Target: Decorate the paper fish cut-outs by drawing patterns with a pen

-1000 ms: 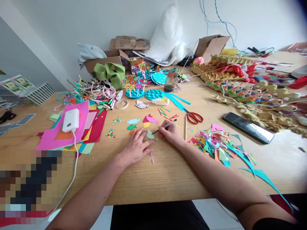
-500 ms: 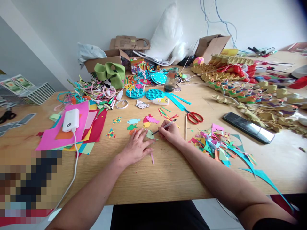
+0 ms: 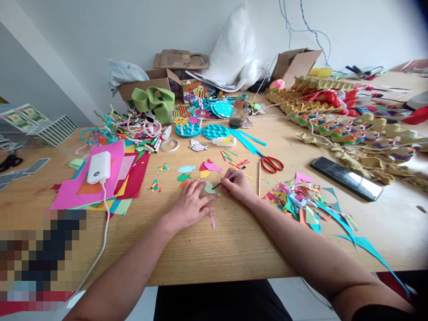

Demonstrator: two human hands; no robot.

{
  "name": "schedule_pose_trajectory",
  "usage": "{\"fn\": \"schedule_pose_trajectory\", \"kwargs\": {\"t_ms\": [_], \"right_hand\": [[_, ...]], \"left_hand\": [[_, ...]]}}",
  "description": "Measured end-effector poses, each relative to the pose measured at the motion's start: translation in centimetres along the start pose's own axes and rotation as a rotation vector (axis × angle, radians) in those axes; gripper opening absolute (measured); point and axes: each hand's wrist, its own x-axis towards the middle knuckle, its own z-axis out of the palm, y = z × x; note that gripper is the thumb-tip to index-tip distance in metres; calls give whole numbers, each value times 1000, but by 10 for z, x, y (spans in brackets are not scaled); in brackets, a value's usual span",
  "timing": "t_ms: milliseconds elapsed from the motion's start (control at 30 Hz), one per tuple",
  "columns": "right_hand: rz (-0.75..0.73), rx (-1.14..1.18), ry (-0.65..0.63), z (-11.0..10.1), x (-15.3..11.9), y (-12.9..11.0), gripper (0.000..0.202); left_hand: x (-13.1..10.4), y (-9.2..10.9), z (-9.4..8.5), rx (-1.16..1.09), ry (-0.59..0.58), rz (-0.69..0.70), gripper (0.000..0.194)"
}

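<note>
Hardly moved since earlier frame: gripping pen (image 3: 236, 172) in right hand (image 3: 238, 186), steadying green fish (image 3: 208, 187) with spread left hand (image 3: 187, 208); already lined, cannot tell if finished.

At the frame's centre lies a pale green paper fish (image 3: 209, 187) with dark stripes; right of it, scissors (image 3: 272, 164) have red handles.

The only view is worn on the head, looking forward and steeply down from above the near edge of the surface (image 3: 227, 249), close over both forearms, with the hands mid-frame and the wall (image 3: 187, 26) across the top; no second view shares the scene
</note>
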Motion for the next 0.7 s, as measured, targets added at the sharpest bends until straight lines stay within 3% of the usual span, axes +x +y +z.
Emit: {"fn": "schedule_pose_trajectory", "kwargs": {"t_ms": [700], "right_hand": [[8,18,-27,0,0,-3,14]], "left_hand": [[-1,-2,3,-11,24,-2,40]]}}
